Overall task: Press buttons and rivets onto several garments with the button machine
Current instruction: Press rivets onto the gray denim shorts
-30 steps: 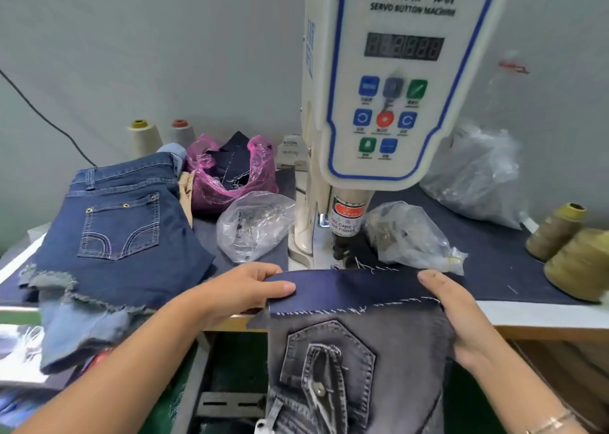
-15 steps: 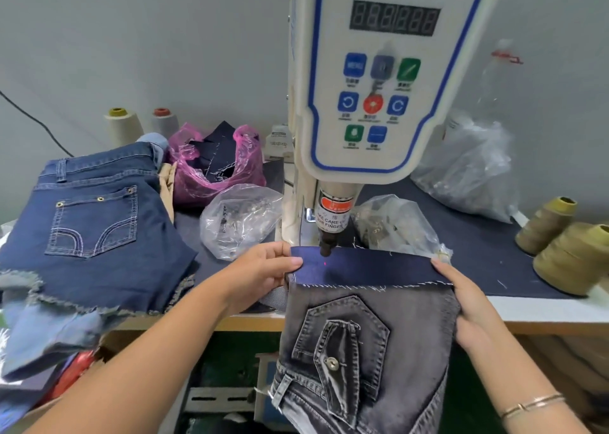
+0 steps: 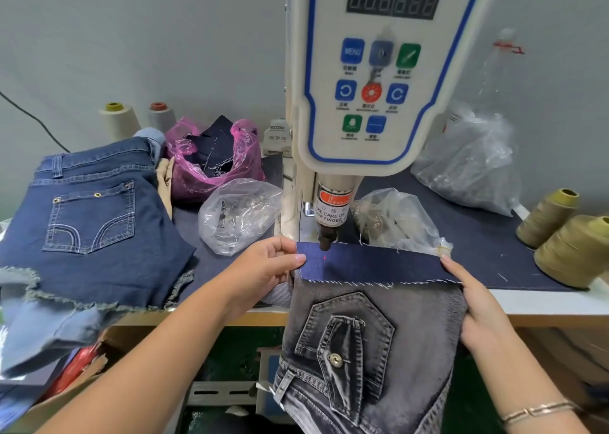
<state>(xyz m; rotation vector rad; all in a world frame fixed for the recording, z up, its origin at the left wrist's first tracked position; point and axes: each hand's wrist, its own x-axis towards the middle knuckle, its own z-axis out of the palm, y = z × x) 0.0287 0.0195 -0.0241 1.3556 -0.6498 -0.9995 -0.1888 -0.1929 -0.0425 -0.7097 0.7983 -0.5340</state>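
Hands' grip (image 3: 263,269) pinching denim strip (image 3: 372,264)

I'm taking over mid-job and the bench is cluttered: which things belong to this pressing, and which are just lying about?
In use:
- button machine
- dark blue strip under the punch
- grey jeans
- left hand and right hand, holding the fabric

Lying about:
- blue denim shorts
- pink bag
- clear bags
- thread cones
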